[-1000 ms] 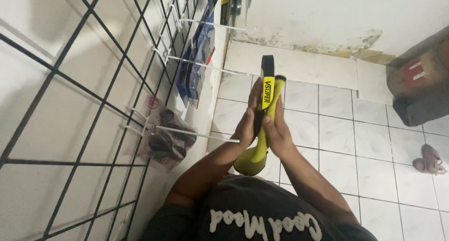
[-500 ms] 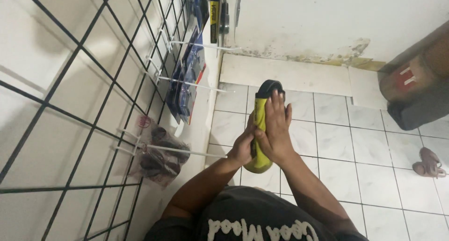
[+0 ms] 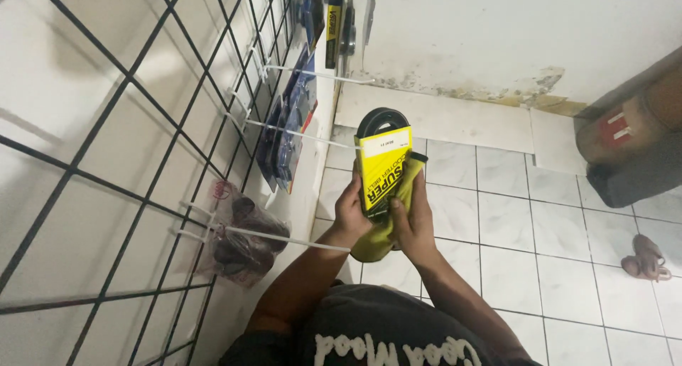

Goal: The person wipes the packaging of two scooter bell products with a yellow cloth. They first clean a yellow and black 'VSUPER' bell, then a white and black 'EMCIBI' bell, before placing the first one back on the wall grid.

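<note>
I hold a black rubber belt in a yellow cardboard sleeve point(image 3: 383, 168) upright in front of me, over the tiled floor. My left hand point(image 3: 351, 211) grips the sleeve's left edge. A yellow cloth point(image 3: 383, 227) is wrapped behind and below the sleeve, and my right hand point(image 3: 413, 220) presses it against the sleeve. The belt's black loop sticks out above the sleeve's top. Both forearms reach up from my dark shirt at the bottom of the view.
A black wire grid panel point(image 3: 135, 160) with white hooks point(image 3: 298, 135) covers the wall on the left, hung with blue blister packs point(image 3: 288, 135) and a clear bag of dark parts point(image 3: 241, 241). A dark bag point(image 3: 629, 153) and a sandal point(image 3: 645, 258) lie at right.
The sleeve has turned its printed yellow face toward me and risen slightly. My hands have shifted lower on it, with the cloth now bunched under and behind it.
</note>
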